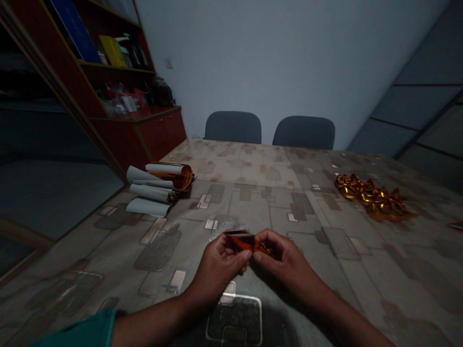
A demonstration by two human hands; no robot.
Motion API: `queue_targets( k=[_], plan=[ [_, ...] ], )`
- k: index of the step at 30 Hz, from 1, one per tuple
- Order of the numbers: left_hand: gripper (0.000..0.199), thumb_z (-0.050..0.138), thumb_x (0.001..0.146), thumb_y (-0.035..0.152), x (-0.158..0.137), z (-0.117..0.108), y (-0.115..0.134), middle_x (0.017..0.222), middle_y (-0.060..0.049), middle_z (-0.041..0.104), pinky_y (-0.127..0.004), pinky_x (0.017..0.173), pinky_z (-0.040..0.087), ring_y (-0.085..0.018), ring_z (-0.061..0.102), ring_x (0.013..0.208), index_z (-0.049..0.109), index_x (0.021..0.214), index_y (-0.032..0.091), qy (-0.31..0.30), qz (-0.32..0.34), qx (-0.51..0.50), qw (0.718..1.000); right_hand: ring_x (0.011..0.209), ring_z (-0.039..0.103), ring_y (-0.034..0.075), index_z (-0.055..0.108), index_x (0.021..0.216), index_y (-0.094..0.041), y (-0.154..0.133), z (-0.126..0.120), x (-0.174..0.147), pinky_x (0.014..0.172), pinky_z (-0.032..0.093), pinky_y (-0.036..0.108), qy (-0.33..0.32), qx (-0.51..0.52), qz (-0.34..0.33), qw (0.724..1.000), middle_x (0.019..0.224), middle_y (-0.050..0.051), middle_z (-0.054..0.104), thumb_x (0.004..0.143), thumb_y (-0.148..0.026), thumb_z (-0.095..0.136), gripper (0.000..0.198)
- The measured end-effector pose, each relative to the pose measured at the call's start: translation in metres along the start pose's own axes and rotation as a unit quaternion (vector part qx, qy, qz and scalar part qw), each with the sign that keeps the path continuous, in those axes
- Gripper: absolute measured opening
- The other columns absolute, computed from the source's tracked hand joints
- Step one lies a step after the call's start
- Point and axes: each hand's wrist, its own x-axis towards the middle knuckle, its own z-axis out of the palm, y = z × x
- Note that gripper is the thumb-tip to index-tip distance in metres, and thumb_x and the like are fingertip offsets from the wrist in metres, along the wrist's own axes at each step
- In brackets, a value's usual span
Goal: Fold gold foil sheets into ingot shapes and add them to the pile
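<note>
Between my two hands, over the near middle of the table, is a sheet of shiny orange-gold foil paper (241, 242), partly folded. My left hand (223, 258) pinches its left side, thumb in front and fingers behind. The fingers and thumb of my right hand (277, 253) are closed on its right end, where the foil looks crumpled. My fingers hide part of the paper. Several folded gold foil pieces (372, 196) lie in rows at the right of the table. Curled foil sheets with pale backs (155, 190) lie in a stack at the left.
A patterned cloth covers the table (249, 202). Two grey chairs (233, 127) stand at its far edge by the wall. To the left rises a reddish wooden cabinet (159, 132) with shelves of mixed items. At the far right edge lies a small dark object (456, 225).
</note>
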Motion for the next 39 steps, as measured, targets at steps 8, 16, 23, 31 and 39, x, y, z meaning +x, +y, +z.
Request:
queue_targets(
  k=[8, 16, 23, 31, 39],
  plan=[
    [0.037, 0.09, 0.062, 0.03, 0.0, 0.002, -0.003, 0.066, 0.004, 0.058, -0.02, 0.054, 0.044, -0.009, 0.054, 0.057, 0.056, 0.07, 0.016, -0.051, -0.033, -0.041, 0.997, 0.077, 0.06, 0.018, 0.064, 0.082, -0.021, -0.002, -0.01, 0.001, 0.071, 0.047, 0.032, -0.007, -0.046, -0.024, 0.999, 0.08, 0.001, 0.063, 0.083, -0.025, 0.066, 0.005],
    [0.021, 0.075, 0.082, 0.032, -0.001, -0.003, -0.006, 0.075, -0.002, 0.064, -0.023, 0.063, 0.05, -0.011, 0.063, 0.065, 0.062, 0.086, 0.016, -0.151, -0.141, -0.182, 0.961, 0.11, 0.058, 0.021, 0.069, 0.08, -0.022, -0.013, -0.027, 0.001, 0.095, 0.043, 0.038, -0.077, -0.064, -0.075, 0.992, 0.115, 0.006, 0.06, 0.082, -0.014, 0.067, 0.009],
    [0.038, 0.08, 0.077, 0.017, -0.004, -0.006, -0.005, 0.106, -0.01, 0.068, -0.026, 0.08, 0.055, -0.016, 0.07, 0.088, 0.063, 0.111, 0.014, -0.19, -0.212, -0.207, 0.936, 0.122, 0.054, 0.024, 0.071, 0.082, -0.024, -0.016, -0.026, -0.001, 0.101, 0.042, 0.043, -0.145, -0.048, -0.084, 0.985, 0.129, 0.006, 0.056, 0.085, -0.017, 0.068, 0.009],
    [0.042, 0.078, 0.078, 0.015, 0.0, -0.006, 0.002, 0.113, -0.013, 0.068, -0.024, 0.08, 0.055, -0.016, 0.069, 0.091, 0.065, 0.118, 0.013, -0.133, -0.164, -0.202, 0.956, 0.109, 0.06, 0.027, 0.06, 0.124, -0.029, -0.011, -0.024, -0.002, 0.095, 0.048, 0.044, -0.049, -0.029, -0.05, 0.997, 0.115, 0.008, 0.064, 0.084, -0.024, 0.068, 0.04],
    [0.031, 0.083, 0.073, 0.017, 0.001, -0.009, -0.002, 0.092, -0.004, 0.068, -0.025, 0.076, 0.056, -0.014, 0.067, 0.083, 0.063, 0.097, 0.015, -0.008, -0.124, -0.17, 0.978, 0.112, 0.057, 0.024, 0.069, 0.108, -0.032, -0.014, -0.036, -0.004, 0.097, 0.047, 0.041, -0.118, -0.17, -0.169, 0.964, 0.123, 0.006, 0.057, 0.092, -0.017, 0.061, 0.023]
  ],
)
